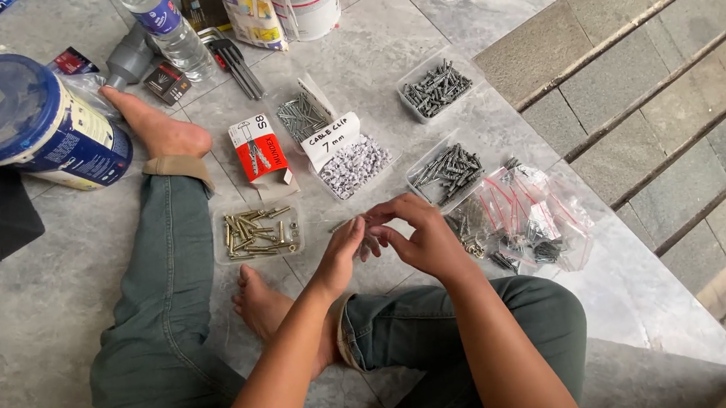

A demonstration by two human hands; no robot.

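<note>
A few small fasteners [369, 243] — too small to tell their kind — sit pinched between both hands above the tiled floor [468, 7], the left hand [343, 255] closed on them in a narrow grip and the right hand [424, 238] curled over, fingers picking at them. This looks like sorting, and the next move likely calls for a steady pinch over the right container — the tray of dark screws [447, 172] and the pile of clear zip bags [529, 219] lie just beside, the tray of brass anchors [257, 232] to the left.

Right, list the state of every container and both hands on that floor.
left hand: fingers pinched on something small, unclear what
right hand: curled, fingertips meeting the left
tray of brass anchors: open, uncovered
tray of white cable clips: open
blue-lidded paint bucket: lid on
plastic water bottle: lying down
</note>
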